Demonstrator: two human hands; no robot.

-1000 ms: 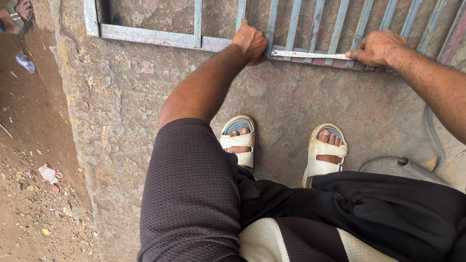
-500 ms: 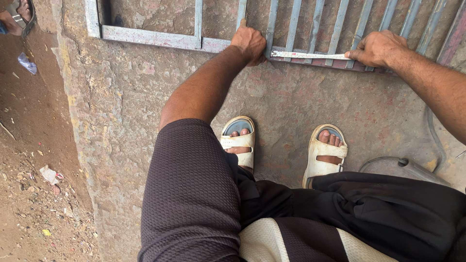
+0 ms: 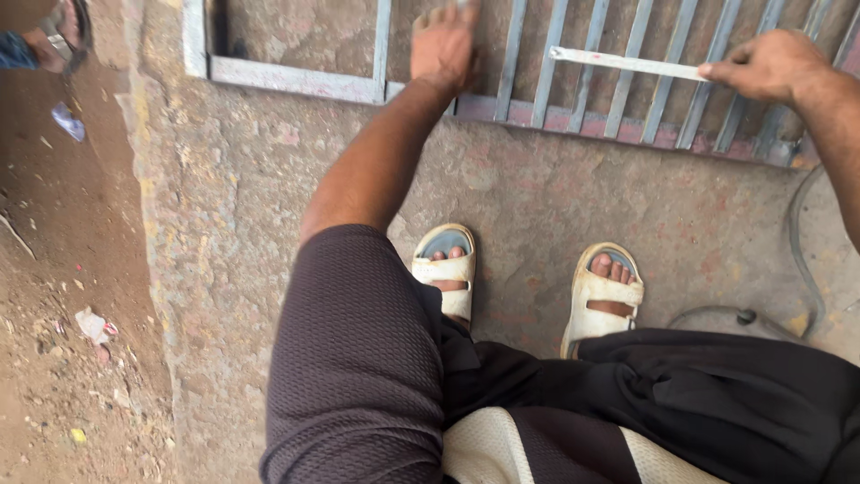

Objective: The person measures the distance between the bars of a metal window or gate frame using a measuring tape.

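Head view: right hand [image 3: 766, 67] pinches flat strip [image 3: 627, 63] across metal grille [image 3: 528, 72]; hose [image 3: 788, 296] nearby.

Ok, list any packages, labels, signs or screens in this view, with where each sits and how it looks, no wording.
No signs, screens or labels show.
Crumpled wrapper: on the dirt at lower left, whitish with a red spot.
Scrap of litter: on the dirt at upper left, pale bluish and flattened; too small to tell if it is packaging.
Right hand holds a flat pale metal strip over the grille; no markings can be made out on it.
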